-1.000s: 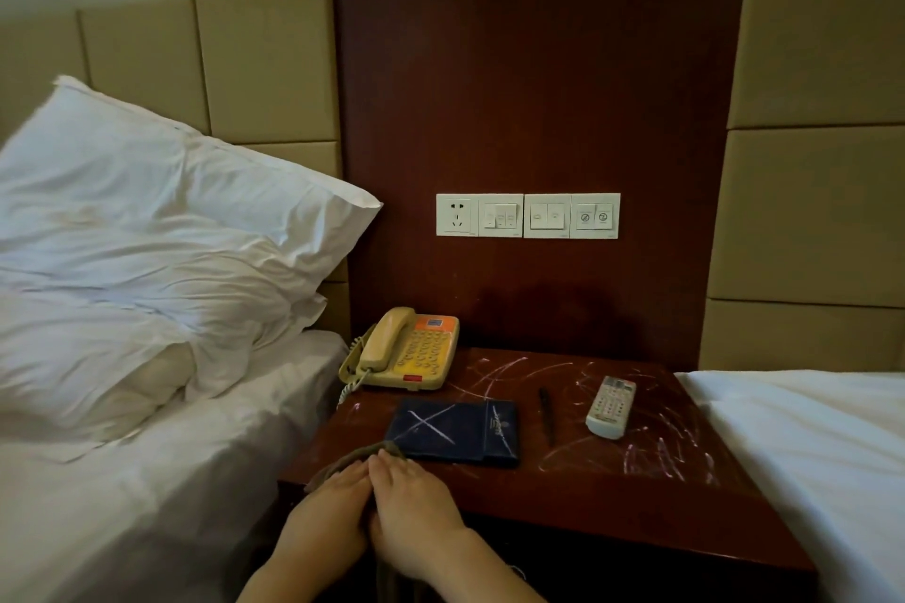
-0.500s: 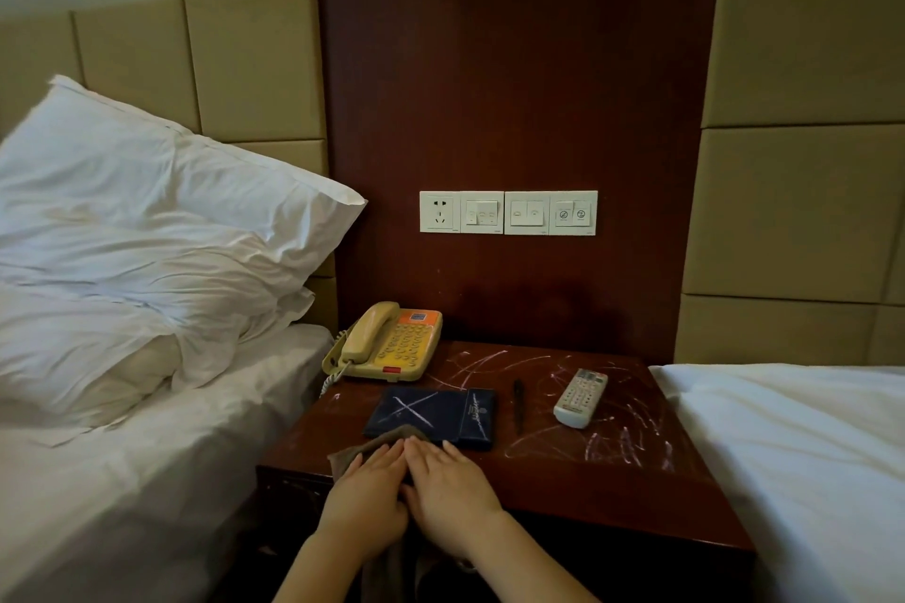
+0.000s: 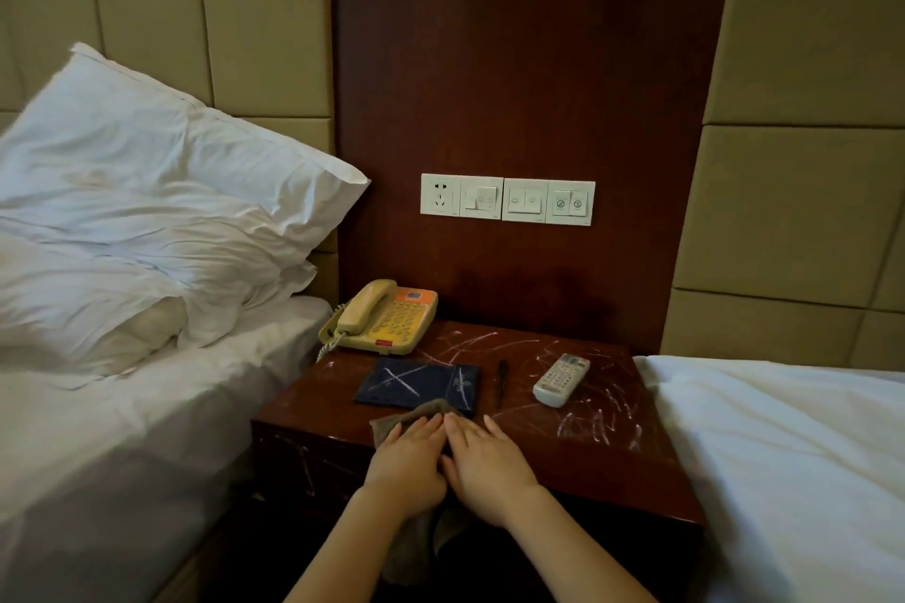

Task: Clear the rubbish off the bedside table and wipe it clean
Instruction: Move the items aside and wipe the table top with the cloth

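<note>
The cloth [image 3: 397,415], seemingly soft, limp and light, lies at the near edge of the scribbled bench [image 3: 612,455] and trails over it, best driven under flat palms as now: left hand [image 3: 409,458] and right hand [image 3: 489,460] press it with straight fingers [image 3: 430,427], just beside the dark folder [image 3: 416,384].

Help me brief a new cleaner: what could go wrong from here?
The left hand and right hand press the cloth against the folder; a forward push could shove it into the phone.
The loose pen might roll off the table.
Wiping the white marks around the remote could knock it off.
</note>
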